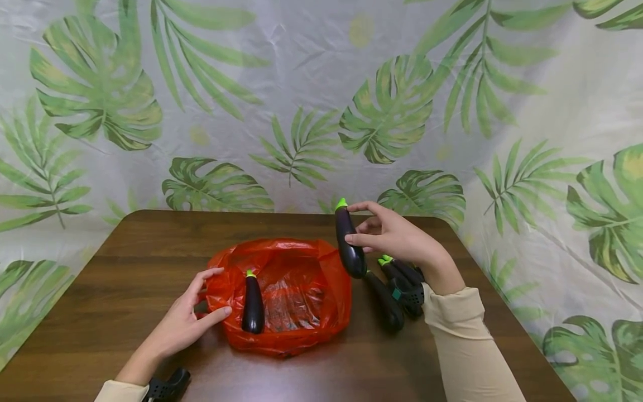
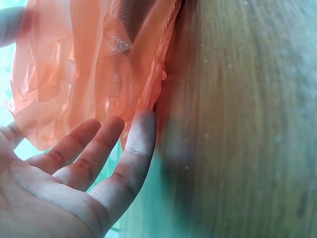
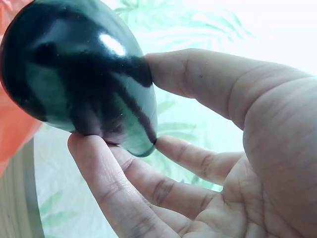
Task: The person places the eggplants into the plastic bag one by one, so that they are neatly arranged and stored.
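Observation:
My right hand [image 1: 389,231] pinches a dark purple eggplant [image 1: 348,240] between thumb and fingertips. This eggplant, with its bright green cap upward, is raised beside the right rim of an open red plastic bag [image 1: 281,343]. In the right wrist view the glossy eggplant [image 3: 84,69] fills the upper left, with fingers on both sides of it. Another eggplant [image 1: 253,304] leans inside the bag at its left. At the bag's left side is my left hand [image 1: 183,318], thumb and fingers spread; its fingertips [image 2: 143,126] touch the red plastic in the left wrist view.
Several more eggplants [image 1: 384,304] lie on the brown wooden table [image 1: 166,268] right of the bag, partly hidden by my right wrist. Behind the table hangs a leaf-patterned cloth [image 1: 306,84]. A black wrist device [image 1: 168,385] sits by the left sleeve.

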Demonstrator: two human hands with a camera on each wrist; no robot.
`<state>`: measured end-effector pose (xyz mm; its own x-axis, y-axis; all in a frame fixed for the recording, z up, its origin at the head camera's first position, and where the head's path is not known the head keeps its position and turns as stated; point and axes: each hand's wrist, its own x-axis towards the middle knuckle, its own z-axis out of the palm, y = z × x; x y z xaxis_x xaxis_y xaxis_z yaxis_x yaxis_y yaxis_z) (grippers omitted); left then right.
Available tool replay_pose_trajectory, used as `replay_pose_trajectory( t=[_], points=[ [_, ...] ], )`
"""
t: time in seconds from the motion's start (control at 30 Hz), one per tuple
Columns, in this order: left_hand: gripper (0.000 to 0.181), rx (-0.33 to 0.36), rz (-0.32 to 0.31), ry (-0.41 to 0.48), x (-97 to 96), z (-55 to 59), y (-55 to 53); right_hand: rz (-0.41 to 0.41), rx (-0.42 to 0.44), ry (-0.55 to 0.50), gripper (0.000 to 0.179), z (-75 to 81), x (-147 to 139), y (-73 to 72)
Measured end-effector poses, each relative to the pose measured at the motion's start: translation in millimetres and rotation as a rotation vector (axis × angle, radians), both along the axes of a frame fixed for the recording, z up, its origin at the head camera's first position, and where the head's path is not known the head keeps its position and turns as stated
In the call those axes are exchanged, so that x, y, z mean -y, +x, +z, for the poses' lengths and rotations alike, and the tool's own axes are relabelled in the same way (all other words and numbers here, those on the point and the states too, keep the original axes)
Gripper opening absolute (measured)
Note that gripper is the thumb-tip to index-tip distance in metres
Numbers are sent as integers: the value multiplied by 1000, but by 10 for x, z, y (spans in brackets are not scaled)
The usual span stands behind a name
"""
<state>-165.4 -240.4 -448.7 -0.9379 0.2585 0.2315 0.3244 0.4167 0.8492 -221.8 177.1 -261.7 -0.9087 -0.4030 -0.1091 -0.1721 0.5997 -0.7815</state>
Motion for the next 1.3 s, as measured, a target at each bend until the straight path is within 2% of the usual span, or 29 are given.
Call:
replay_pose_trajectory(
  t=[0.43,0.6,0.83,1.07,1.3],
  points=[
    [75,-9,-12,18,22,-1,-8,90,12,-65,63,-37,393,11],
    [74,-14,-10,9,21,1,-7,108,32,-65,62,-77,586,21],
    [75,-9,-6,-7,29,-12,-3,141,-7,-10,63,-178,798,-3],
    [74,-15,2,-19,17,-18,2,137,-11,9,62,-306,965,-5],
    [74,-57,16,-62,21,-27,-15,129,3,-3,63,-399,1145,15]
  ],
)
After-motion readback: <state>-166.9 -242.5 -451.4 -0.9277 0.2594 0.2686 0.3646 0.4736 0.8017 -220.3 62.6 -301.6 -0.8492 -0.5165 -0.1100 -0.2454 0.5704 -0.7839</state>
